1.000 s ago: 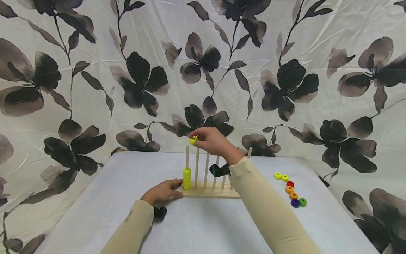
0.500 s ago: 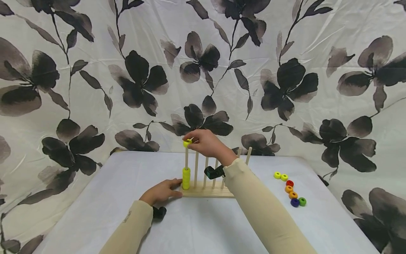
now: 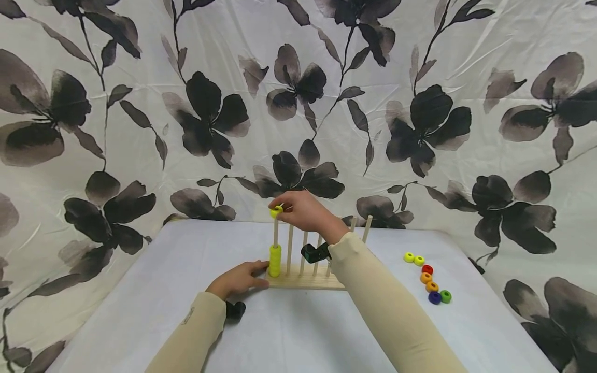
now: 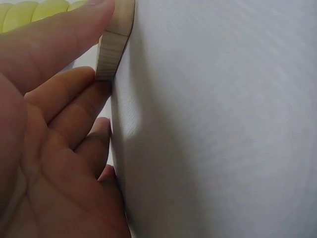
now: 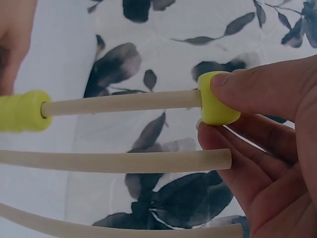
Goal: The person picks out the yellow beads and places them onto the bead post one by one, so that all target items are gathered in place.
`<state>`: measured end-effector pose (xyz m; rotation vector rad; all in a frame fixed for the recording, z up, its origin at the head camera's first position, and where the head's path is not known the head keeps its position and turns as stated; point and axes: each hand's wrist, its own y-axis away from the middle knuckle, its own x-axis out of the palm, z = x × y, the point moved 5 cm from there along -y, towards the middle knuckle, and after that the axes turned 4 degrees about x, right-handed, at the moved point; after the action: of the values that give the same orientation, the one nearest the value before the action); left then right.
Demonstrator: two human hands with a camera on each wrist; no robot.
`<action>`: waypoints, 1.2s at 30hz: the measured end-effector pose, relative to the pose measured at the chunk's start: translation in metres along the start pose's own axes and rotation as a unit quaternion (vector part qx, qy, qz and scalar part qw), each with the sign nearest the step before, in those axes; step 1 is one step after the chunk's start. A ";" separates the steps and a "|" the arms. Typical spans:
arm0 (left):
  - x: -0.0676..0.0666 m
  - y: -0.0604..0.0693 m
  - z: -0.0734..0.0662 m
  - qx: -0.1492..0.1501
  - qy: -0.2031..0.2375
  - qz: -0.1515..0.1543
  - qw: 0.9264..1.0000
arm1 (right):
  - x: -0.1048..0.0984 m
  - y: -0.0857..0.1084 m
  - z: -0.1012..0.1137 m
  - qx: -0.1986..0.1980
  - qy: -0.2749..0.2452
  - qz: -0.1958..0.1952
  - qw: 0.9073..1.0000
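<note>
Between thumb and fingertips my right hand [image 3: 305,211] pinches a yellow bead [image 5: 213,111] at the top of the leftmost peg [image 5: 124,103]. In the right wrist view the peg's tip meets the bead's hole. Lower on that same peg sits a stack of yellow beads [image 3: 275,261]. My left hand [image 3: 239,280] holds the left end of the wooden peg stand [image 3: 303,281], thumb and fingers on either side of it. The left wrist view shows the fingers against the stand's end [image 4: 110,57]; the other fingers rest near the cloth.
Several loose beads lie to the right on the white table [image 3: 140,290]: yellow [image 3: 409,257], red [image 3: 427,269], orange [image 3: 426,278], blue [image 3: 435,297] and green [image 3: 445,296]. Bare pegs [image 3: 289,251] rise beside the stack. A floral cloth [image 3: 298,114] hangs behind.
My right hand has moved slightly left with the yellow bead, from above and beside the leftmost peg onto its tip. The left hand stays on the stand.
</note>
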<state>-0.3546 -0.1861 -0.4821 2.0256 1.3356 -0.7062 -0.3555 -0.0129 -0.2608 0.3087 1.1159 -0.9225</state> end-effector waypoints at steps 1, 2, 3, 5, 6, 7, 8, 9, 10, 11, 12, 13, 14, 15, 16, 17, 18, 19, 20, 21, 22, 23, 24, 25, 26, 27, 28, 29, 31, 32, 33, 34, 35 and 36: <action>0.000 0.000 0.000 -0.002 0.001 0.000 1.000 | 0.000 0.000 0.000 0.000 -0.003 0.002 1.000; -0.001 0.000 0.000 -0.002 0.003 0.000 1.000 | 0.000 0.000 0.001 -0.001 -0.006 0.004 1.000; -0.001 0.000 0.001 -0.003 0.005 0.000 1.000 | 0.001 0.000 0.001 -0.002 -0.008 0.006 1.000; -0.001 0.001 0.001 -0.006 0.012 0.001 1.000 | 0.002 0.000 0.001 -0.003 -0.013 0.011 1.000; -0.001 0.001 0.001 -0.006 0.014 0.001 1.000 | 0.002 0.000 0.001 -0.002 -0.015 0.012 1.000; -0.001 0.001 0.001 -0.005 0.015 0.002 1.000 | 0.003 0.000 0.001 -0.001 -0.015 0.013 1.000; -0.001 0.001 0.001 -0.004 0.015 0.002 1.000 | 0.003 0.000 0.001 0.000 -0.014 0.013 1.000; 0.000 0.001 0.001 -0.004 0.017 0.002 1.000 | 0.002 0.000 0.001 0.001 -0.012 0.012 1.000; 0.000 0.000 0.000 -0.004 0.018 0.003 1.000 | 0.002 0.000 0.001 0.003 -0.011 0.010 1.000; 0.000 0.000 0.000 -0.003 0.017 0.003 1.000 | 0.002 0.000 0.000 0.004 -0.010 0.009 1.000; 0.000 0.000 -0.001 -0.002 0.017 0.003 1.000 | 0.002 0.000 0.000 0.006 -0.007 0.009 1.000; 0.000 0.000 -0.001 -0.003 0.018 0.004 1.000 | 0.002 0.000 0.000 0.008 -0.007 0.009 1.000; 0.000 0.000 -0.002 -0.003 0.018 0.005 1.000 | 0.002 0.001 -0.001 0.009 -0.006 0.009 1.000; 0.000 -0.001 -0.002 -0.005 0.019 0.006 1.000 | 0.002 0.001 -0.001 0.010 -0.006 0.009 1.000; 0.000 -0.001 -0.003 -0.005 0.020 0.006 1.000 | 0.002 0.001 -0.002 0.012 -0.007 0.009 1.000; 0.000 -0.001 -0.004 -0.005 0.020 0.006 1.000 | 0.002 0.001 -0.002 0.013 -0.007 0.008 1.000; 0.000 -0.001 -0.004 -0.003 0.019 0.007 1.000 | 0.002 0.001 -0.003 0.014 -0.007 0.007 1.000; 0.000 -0.001 -0.004 -0.001 0.017 0.006 1.000 | 0.001 0.001 -0.003 0.013 -0.008 0.004 1.000; 0.000 -0.001 -0.004 0.001 0.013 0.007 1.000 | 0.001 0.002 -0.003 0.012 -0.009 0.001 1.000; -0.001 -0.001 -0.004 0.001 0.013 0.006 1.000 | 0.001 0.002 -0.002 0.008 -0.010 -0.002 1.000; -0.001 -0.001 -0.004 0.003 0.010 0.005 1.000 | 0.000 0.003 -0.002 0.004 -0.009 -0.005 1.000; -0.002 -0.001 -0.004 0.003 0.008 0.005 1.000 | 0.000 0.004 -0.001 -0.004 -0.008 -0.008 1.000; -0.002 0.000 -0.003 0.003 0.006 0.005 1.000 | -0.001 0.005 -0.001 -0.012 -0.006 -0.012 1.000; -0.002 0.000 -0.003 0.001 0.005 0.005 1.000 | -0.002 0.007 -0.002 -0.018 -0.002 -0.017 1.000; -0.002 0.000 -0.003 0.000 0.005 0.005 1.000 | -0.003 0.009 -0.002 -0.026 0.000 -0.024 0.999; -0.002 0.000 -0.003 0.000 0.005 0.004 1.000 | -0.005 0.011 -0.004 -0.033 0.003 -0.032 0.999; -0.002 0.000 -0.002 0.002 0.004 0.003 1.000 | -0.006 0.013 -0.005 -0.038 0.005 -0.042 0.998; -0.002 0.000 -0.003 0.002 0.004 0.003 1.000 | -0.009 0.016 -0.007 -0.042 0.003 -0.051 0.998; -0.002 0.002 -0.004 0.006 0.005 0.004 1.000 | -0.014 0.021 -0.011 -0.047 -0.003 -0.068 0.997; -0.002 0.002 -0.005 0.009 0.004 0.004 1.000 | -0.017 0.024 -0.012 -0.053 -0.010 -0.076 0.996; -0.002 0.002 -0.006 0.012 0.003 0.004 1.000 | -0.020 0.026 -0.014 -0.055 -0.010 -0.084 0.995; -0.002 0.003 -0.006 0.014 0.002 0.004 1.000 | -0.024 0.029 -0.016 -0.057 -0.013 -0.091 0.994; -0.002 0.004 -0.007 0.015 0.001 0.003 1.000 | -0.027 0.032 -0.018 -0.060 -0.013 -0.100 0.993; -0.002 0.004 -0.007 0.016 0.000 0.003 1.000 | -0.031 0.035 -0.020 -0.062 -0.012 -0.111 0.992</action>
<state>-0.3513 -0.1832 -0.4747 2.0549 1.3258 -0.7285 -0.3458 0.0360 -0.2501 0.0710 1.1960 -1.0438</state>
